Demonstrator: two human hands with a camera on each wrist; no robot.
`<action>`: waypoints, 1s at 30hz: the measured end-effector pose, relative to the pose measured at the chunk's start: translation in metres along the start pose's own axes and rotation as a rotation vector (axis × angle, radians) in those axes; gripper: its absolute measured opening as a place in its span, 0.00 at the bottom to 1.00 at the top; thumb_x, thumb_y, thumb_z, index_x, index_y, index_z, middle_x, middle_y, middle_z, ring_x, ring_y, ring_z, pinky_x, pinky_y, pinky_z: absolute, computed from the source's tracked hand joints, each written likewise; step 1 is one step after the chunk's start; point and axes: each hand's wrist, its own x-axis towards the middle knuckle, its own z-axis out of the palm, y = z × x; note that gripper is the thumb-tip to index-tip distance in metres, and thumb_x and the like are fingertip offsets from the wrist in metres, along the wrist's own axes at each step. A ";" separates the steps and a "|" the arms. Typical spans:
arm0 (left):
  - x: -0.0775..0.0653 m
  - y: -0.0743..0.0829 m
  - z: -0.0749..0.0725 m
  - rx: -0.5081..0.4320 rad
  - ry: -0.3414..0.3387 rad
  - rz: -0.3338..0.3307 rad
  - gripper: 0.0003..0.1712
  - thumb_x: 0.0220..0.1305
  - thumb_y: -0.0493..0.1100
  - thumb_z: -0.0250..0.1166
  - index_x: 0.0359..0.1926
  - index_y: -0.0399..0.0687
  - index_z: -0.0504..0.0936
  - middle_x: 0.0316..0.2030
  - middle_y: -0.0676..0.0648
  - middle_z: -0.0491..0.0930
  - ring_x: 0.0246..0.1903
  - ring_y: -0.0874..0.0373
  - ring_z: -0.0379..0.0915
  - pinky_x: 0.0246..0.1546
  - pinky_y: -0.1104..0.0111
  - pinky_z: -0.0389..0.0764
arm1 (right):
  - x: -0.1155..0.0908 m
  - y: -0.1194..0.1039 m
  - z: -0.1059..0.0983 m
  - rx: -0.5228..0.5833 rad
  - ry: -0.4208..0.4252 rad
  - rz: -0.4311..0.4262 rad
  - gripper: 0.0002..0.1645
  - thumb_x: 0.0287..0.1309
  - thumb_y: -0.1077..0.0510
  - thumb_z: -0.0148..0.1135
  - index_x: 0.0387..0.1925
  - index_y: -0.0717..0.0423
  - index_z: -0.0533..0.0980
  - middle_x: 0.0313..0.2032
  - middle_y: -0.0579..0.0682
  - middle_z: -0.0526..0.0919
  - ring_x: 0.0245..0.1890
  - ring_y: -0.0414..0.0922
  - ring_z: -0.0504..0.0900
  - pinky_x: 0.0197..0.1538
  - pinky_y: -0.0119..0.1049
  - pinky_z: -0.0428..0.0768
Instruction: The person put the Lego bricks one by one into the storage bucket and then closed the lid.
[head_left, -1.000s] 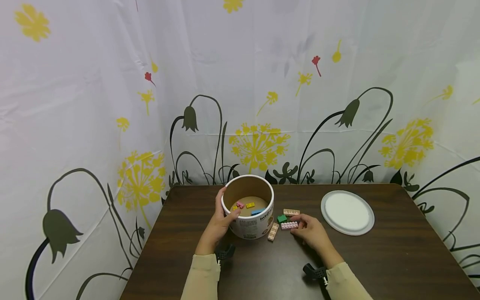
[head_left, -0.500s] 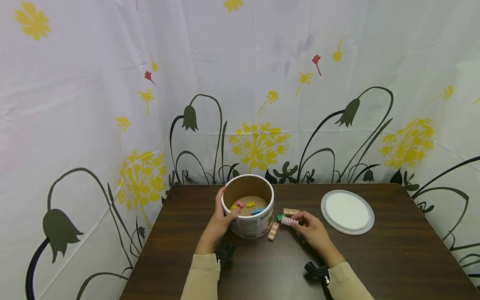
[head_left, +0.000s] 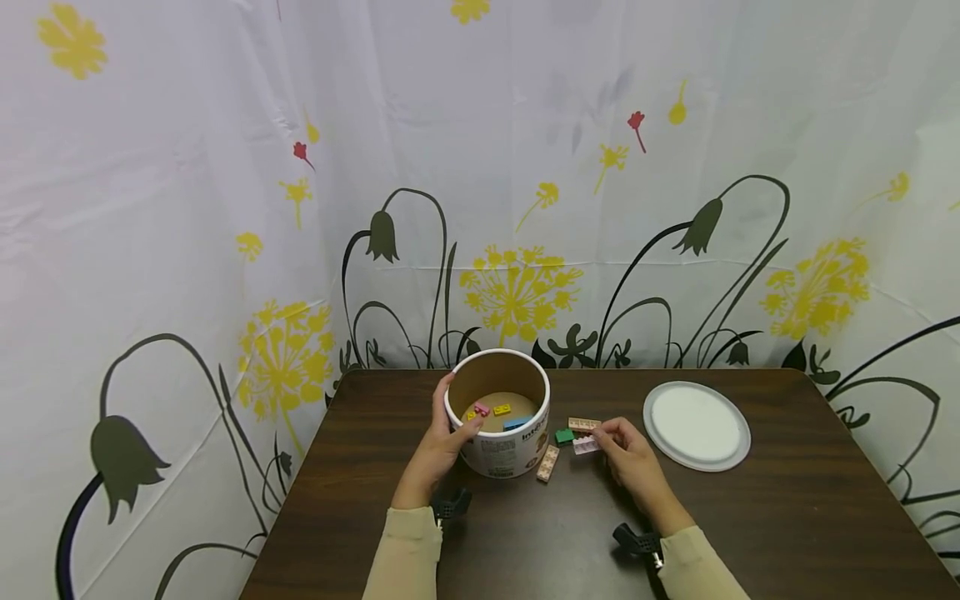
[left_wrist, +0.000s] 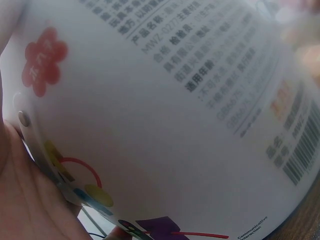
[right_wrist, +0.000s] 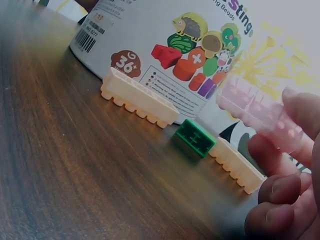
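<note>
My left hand [head_left: 442, 446] grips the near left side of a round white tub [head_left: 501, 460], its thumb over the rim. Inside the tub lie yellow toy bricks [head_left: 502, 410], a pink brick [head_left: 482, 409] and a blue brick [head_left: 516, 423]. A pale pink toy brick [right_wrist: 257, 112] is pinched between thumb and fingers of my right hand [head_left: 633, 467], just above the table. Close by on the table are a green brick [right_wrist: 196, 137] and two peach bricks, one peach brick [right_wrist: 137, 98] against the tub and the other peach brick [right_wrist: 237, 165] behind the green one.
A round white lid [head_left: 696, 426] lies flat on the brown table [head_left: 817, 500], right of my right hand. Behind the table's far edge hangs a white curtain [head_left: 420, 100] with printed flowers.
My right hand has lifted the pale pink brick off the table and turned it, so its hollow side now shows. The left hand and the tub stay where they were.
</note>
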 end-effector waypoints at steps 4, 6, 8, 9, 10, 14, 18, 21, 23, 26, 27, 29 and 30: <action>-0.001 0.001 -0.001 0.008 0.006 -0.020 0.56 0.68 0.54 0.72 0.85 0.77 0.44 0.85 0.39 0.47 0.81 0.31 0.51 0.80 0.33 0.52 | -0.002 -0.002 0.006 0.021 0.041 -0.017 0.21 0.73 0.45 0.70 0.48 0.58 0.78 0.25 0.43 0.71 0.16 0.38 0.64 0.19 0.31 0.64; -0.002 0.001 -0.002 0.009 0.012 -0.030 0.57 0.68 0.53 0.72 0.85 0.78 0.45 0.85 0.40 0.47 0.81 0.32 0.51 0.80 0.33 0.52 | -0.004 -0.004 0.009 0.014 0.060 -0.026 0.22 0.74 0.44 0.70 0.50 0.60 0.80 0.26 0.43 0.72 0.16 0.38 0.65 0.19 0.31 0.65; -0.003 0.001 -0.001 0.009 0.011 -0.030 0.57 0.68 0.52 0.71 0.85 0.77 0.44 0.85 0.40 0.47 0.81 0.32 0.51 0.80 0.33 0.52 | -0.005 -0.007 0.012 0.020 0.074 -0.036 0.23 0.74 0.45 0.69 0.52 0.61 0.81 0.27 0.44 0.74 0.16 0.38 0.65 0.19 0.32 0.66; -0.002 0.000 -0.001 0.015 0.009 -0.026 0.57 0.68 0.51 0.71 0.85 0.76 0.44 0.85 0.39 0.47 0.81 0.32 0.51 0.80 0.33 0.53 | -0.006 -0.008 0.013 0.032 0.076 -0.042 0.23 0.75 0.46 0.68 0.54 0.63 0.81 0.27 0.44 0.74 0.16 0.38 0.65 0.19 0.32 0.67; -0.002 0.000 -0.001 0.010 0.009 -0.021 0.56 0.69 0.50 0.71 0.85 0.75 0.44 0.85 0.39 0.47 0.81 0.32 0.51 0.80 0.34 0.52 | -0.006 -0.010 0.014 0.051 0.077 -0.045 0.23 0.76 0.47 0.68 0.55 0.63 0.81 0.27 0.44 0.74 0.17 0.38 0.66 0.20 0.32 0.67; -0.001 -0.001 0.000 0.000 0.015 -0.018 0.55 0.69 0.49 0.70 0.85 0.76 0.45 0.85 0.39 0.47 0.82 0.32 0.50 0.80 0.35 0.49 | -0.005 -0.020 0.017 0.165 0.060 -0.040 0.19 0.78 0.49 0.65 0.55 0.60 0.78 0.25 0.43 0.72 0.18 0.39 0.67 0.23 0.33 0.69; 0.000 -0.001 0.000 -0.002 0.019 -0.025 0.55 0.68 0.48 0.70 0.85 0.76 0.45 0.85 0.39 0.47 0.82 0.32 0.49 0.80 0.33 0.50 | -0.006 -0.037 0.024 0.267 0.025 -0.054 0.11 0.79 0.49 0.63 0.48 0.51 0.75 0.24 0.43 0.69 0.20 0.39 0.66 0.25 0.33 0.68; 0.000 -0.001 0.000 0.001 0.018 -0.024 0.56 0.68 0.49 0.70 0.85 0.75 0.45 0.85 0.39 0.47 0.81 0.32 0.50 0.79 0.33 0.52 | -0.004 -0.053 0.035 0.321 -0.014 -0.101 0.08 0.81 0.51 0.61 0.47 0.50 0.75 0.27 0.43 0.70 0.22 0.39 0.67 0.25 0.32 0.68; -0.001 -0.001 0.000 0.003 0.016 -0.019 0.56 0.68 0.49 0.70 0.85 0.74 0.45 0.85 0.39 0.47 0.81 0.32 0.51 0.79 0.33 0.52 | -0.001 -0.065 0.044 0.361 -0.037 -0.129 0.07 0.82 0.51 0.60 0.48 0.50 0.75 0.28 0.44 0.72 0.22 0.39 0.68 0.24 0.31 0.69; -0.001 0.000 0.001 0.007 0.017 -0.016 0.56 0.68 0.49 0.70 0.85 0.74 0.45 0.85 0.39 0.48 0.81 0.32 0.51 0.79 0.33 0.51 | 0.004 -0.084 0.059 0.438 -0.055 -0.163 0.06 0.82 0.52 0.59 0.48 0.50 0.75 0.29 0.44 0.75 0.21 0.38 0.69 0.23 0.29 0.70; -0.001 0.000 0.001 0.010 0.017 -0.014 0.56 0.68 0.49 0.70 0.85 0.74 0.45 0.85 0.39 0.48 0.81 0.32 0.51 0.79 0.33 0.51 | 0.005 -0.091 0.065 0.463 -0.060 -0.171 0.06 0.83 0.53 0.58 0.48 0.50 0.75 0.29 0.44 0.75 0.21 0.38 0.69 0.22 0.29 0.70; -0.002 0.001 0.001 0.011 0.018 -0.013 0.56 0.68 0.49 0.70 0.85 0.74 0.45 0.85 0.39 0.48 0.81 0.32 0.51 0.79 0.33 0.51 | 0.009 -0.104 0.076 0.502 -0.071 -0.178 0.07 0.83 0.52 0.58 0.47 0.50 0.74 0.28 0.44 0.75 0.21 0.37 0.69 0.22 0.29 0.70; -0.002 0.001 0.001 0.009 0.019 -0.016 0.56 0.68 0.50 0.71 0.85 0.74 0.45 0.85 0.39 0.48 0.81 0.32 0.51 0.79 0.33 0.50 | 0.011 -0.110 0.082 0.517 -0.079 -0.178 0.07 0.83 0.52 0.57 0.46 0.50 0.74 0.27 0.44 0.75 0.21 0.37 0.69 0.22 0.29 0.70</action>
